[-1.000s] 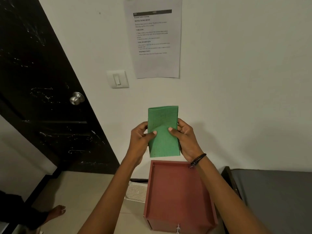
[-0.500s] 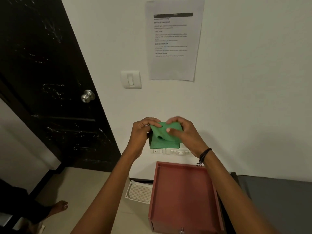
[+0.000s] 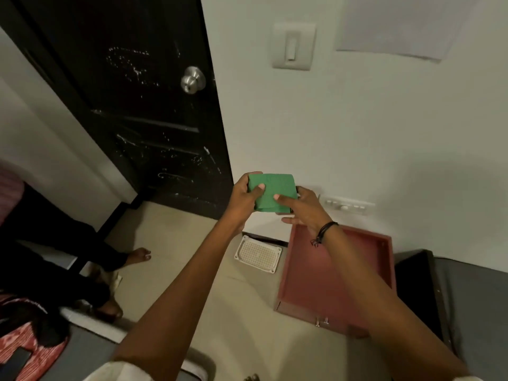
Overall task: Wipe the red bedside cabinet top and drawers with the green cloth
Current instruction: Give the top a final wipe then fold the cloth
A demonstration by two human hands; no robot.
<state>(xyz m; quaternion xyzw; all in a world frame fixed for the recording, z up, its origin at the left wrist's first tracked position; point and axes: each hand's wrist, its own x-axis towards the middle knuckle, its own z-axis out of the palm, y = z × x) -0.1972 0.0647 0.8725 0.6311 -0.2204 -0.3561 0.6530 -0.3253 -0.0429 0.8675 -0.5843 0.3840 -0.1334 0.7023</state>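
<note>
A green cloth (image 3: 272,191), folded into a small square, is held up in the air in front of the white wall. My left hand (image 3: 243,200) grips its left edge with the thumb on the front. My right hand (image 3: 302,209) grips its lower right corner; a black band sits on that wrist. Below and to the right stands the red bedside cabinet (image 3: 308,276), its raised-rim top facing me and a metal drawer handle (image 3: 322,322) showing at its front. My right forearm crosses over the cabinet top.
A black door (image 3: 137,105) with a silver knob stands at the left. A white perforated tray (image 3: 258,254) lies on the floor beside the cabinet. Another person's legs and bare foot (image 3: 138,255) are at the left. A dark bed (image 3: 467,298) adjoins the cabinet's right.
The cloth has gone from a tall rectangle to a small folded square between both hands. The view has swung left and down, showing more floor and the other person.
</note>
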